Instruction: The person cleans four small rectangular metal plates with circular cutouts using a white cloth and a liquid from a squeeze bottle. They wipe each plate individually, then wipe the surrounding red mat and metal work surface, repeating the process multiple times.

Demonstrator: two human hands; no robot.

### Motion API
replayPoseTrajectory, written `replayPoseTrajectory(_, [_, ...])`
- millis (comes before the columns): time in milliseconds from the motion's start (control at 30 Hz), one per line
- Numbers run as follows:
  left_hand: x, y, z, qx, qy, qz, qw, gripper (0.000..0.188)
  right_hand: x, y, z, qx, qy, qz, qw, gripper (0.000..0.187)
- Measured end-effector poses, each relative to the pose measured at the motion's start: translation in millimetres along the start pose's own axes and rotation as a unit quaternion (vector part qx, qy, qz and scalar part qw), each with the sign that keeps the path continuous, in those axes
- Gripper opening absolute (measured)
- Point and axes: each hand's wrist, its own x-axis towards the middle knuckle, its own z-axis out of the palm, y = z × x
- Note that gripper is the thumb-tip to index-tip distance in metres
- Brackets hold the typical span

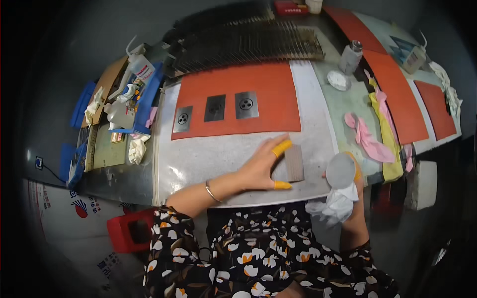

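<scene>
My left hand (pixel 258 166) reaches across the pale work sheet, with yellow finger covers on its thumb and a finger. Those two span a small grey-brown rectangular block (pixel 295 163), one at its far end and one at its near end. Near the table's front right, my right hand (pixel 357 181) is closed around a round flat grey disc (pixel 341 170), its face turned up. A crumpled white cloth (pixel 340 203) hangs below the disc in the same hand, hiding some of the fingers. Beyond the block, several square metal plates (pixel 246 105) with round, three-hole centres lie on an orange mat (pixel 278 82).
A dark slotted rack (pixel 243 47) stands at the back. Right of the sheet are a grey bottle (pixel 351 57), a small white dish (pixel 339 80) and pink gloves (pixel 370 141). A blue tray (pixel 151 99) with bottles sits left. A red stool (pixel 130 231) stands below.
</scene>
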Motion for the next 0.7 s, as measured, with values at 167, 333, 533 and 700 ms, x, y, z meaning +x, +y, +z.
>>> replayPoseTrajectory(167, [49.9, -53.7, -86.3, 0.118, 0.046, -0.157, 0.979, 0.102, -4.2, -1.8, 10.3, -0.081, -0.01, -0.041, 0.996, 0.021])
replayPoseTrajectory(333, [67.6, -111.4, -92.1, 0.255, -0.037, -0.157, 0.953, 0.106, 4.3, 4.5, -0.9, -0.033, -0.003, -0.037, 0.999, 0.021])
replayPoseTrajectory(533, [40.7, -68.1, -92.5, 0.243, 0.066, -0.037, 0.967, 0.077, -1.4, 7.9, 16.2, -0.045, 0.081, -0.064, 0.994, 0.024])
replayPoseTrajectory(700, [-48.8, -25.0, -58.7, -0.073, 0.027, -0.044, 0.996, 0.082, 10.7, 20.6, -22.8, -0.019, 0.043, -0.076, 0.996, 0.028])
